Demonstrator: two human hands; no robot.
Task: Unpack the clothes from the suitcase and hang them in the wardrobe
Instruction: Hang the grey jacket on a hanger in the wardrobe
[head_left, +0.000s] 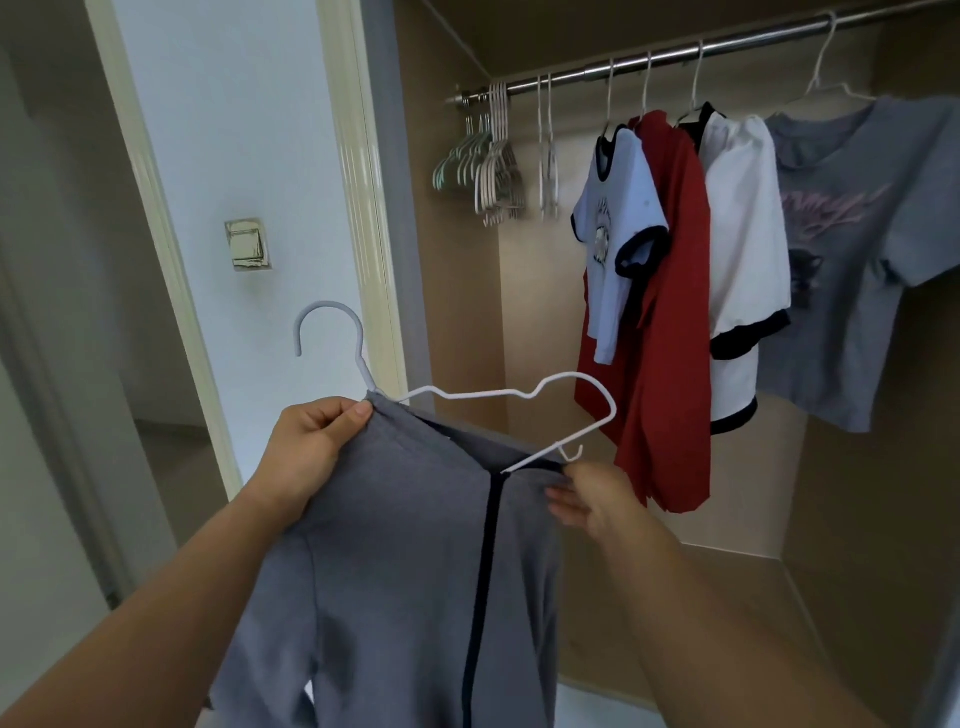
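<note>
Grey garment, judged soft and light, hangs near me before the wardrobe, half on its white hanger: my left hand pinches the collar at the hook's base, my right hand pinches the right neckline edge (best carried by the hook).

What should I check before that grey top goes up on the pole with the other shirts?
1. Left hand pinches the grey top at the hanger's neck: ok.
2. Right hand pinches the top's other edge: ok.
3. Shoulder near the right hand pulled over the white hanger: not ok, that wire arm is bare.
4. Other shoulder seated: cannot tell, cloth hides it.
5. Hook free: ok.
6. Room on the rail: looks ok, there is a gap between the spare hangers and the light blue shirt.
</note>
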